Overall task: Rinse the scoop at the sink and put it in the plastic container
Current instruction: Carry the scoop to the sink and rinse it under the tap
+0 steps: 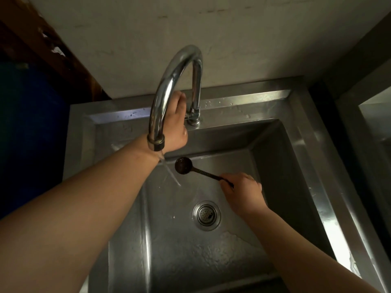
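rinse step | right hand (241,188) pinching scoop (183,165) handle, frame centre | left hand (176,121) fingers hidden behind faucet (177,81), can't tell | nudge bowl left into stream (169,170)

You see a round perforated metal drain strainer (206,215), a stained pale wall (211,28), and a dark blue panel (31,123) at left.

Dark brown scoop (183,165) with ridged handle, grey steel sink (300,157), shiny chrome tap (169,85), off-white wall (232,39).

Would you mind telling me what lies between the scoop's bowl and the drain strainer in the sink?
In the head view, only wet sink floor lies between the scoop and the drain strainer.
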